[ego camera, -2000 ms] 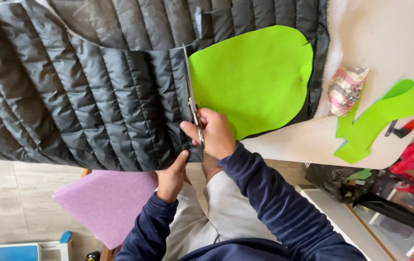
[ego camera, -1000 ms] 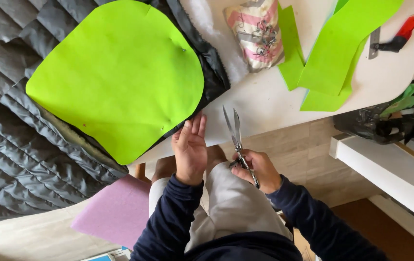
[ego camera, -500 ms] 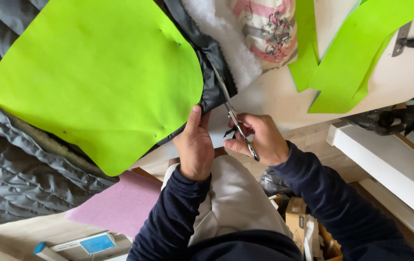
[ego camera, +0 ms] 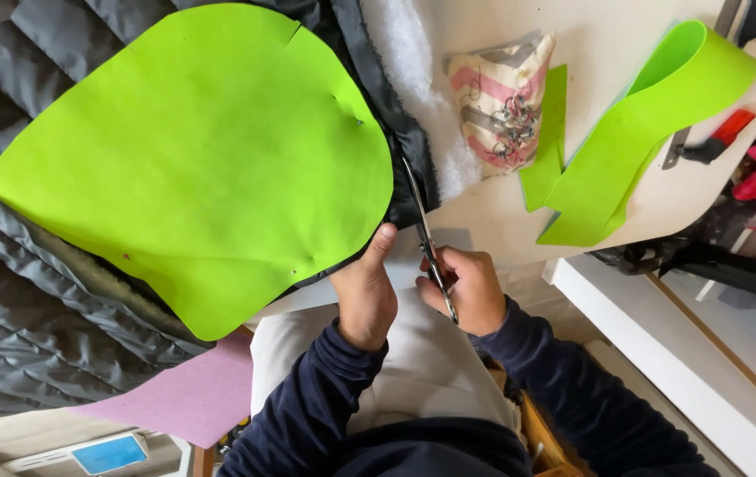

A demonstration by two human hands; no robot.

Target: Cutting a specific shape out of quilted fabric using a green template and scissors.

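Observation:
A large lime-green paper pattern [ego camera: 192, 150] lies pinned on black quilted fabric [ego camera: 25, 291] spread over a pale table [ego camera: 519, 221]. My right hand [ego camera: 466, 287] grips scissors [ego camera: 422, 231], whose blades point up along the dark fabric edge beside the pattern. My left hand [ego camera: 365, 283] rests at the pattern's lower right rim, thumb up against the fabric edge, just left of the blades. White wadding [ego camera: 413, 79] shows beside the black edge.
A striped pink-and-cream pouch [ego camera: 502, 97] and curled green paper offcuts [ego camera: 634, 141] lie on the table to the right. A red-handled tool [ego camera: 714, 141] sits near the far right edge. A purple sheet [ego camera: 184, 393] hangs below the table. White shelving [ego camera: 661, 353] stands at right.
The view has swung from the quilted fabric's left part to the pattern's right edge. My right hand brought the scissors from off the table up to the fabric edge; my left hand followed.

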